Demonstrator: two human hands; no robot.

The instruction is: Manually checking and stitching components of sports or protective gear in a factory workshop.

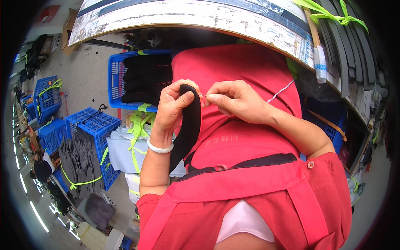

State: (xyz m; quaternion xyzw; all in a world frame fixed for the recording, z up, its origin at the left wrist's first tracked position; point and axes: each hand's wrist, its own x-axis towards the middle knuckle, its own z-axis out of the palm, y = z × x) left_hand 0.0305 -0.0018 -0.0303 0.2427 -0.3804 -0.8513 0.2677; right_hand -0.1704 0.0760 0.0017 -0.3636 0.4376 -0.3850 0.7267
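Observation:
A long black fabric strip [190, 121] is folded over at its top and hangs down in front of my red apron [233, 58]. My left hand [167, 104] grips it near that fold, thumb pressed against it; a pale bangle circles the wrist. Just to the right, my right hand [238, 102] is closed in a pinch, thumb against fingers. Between its fingertips and the strip runs a thin line [203, 95], which looks like a thread or a needle; I cannot tell which.
Beyond my lap stands a worktable [200, 18]; grey strips [343, 46] tied with green ribbon lie at its right. A blue basket [111, 83] holds black pieces. To the left are blue crates [98, 125], a dark grey bundle [81, 160] and light grey cloth [125, 146].

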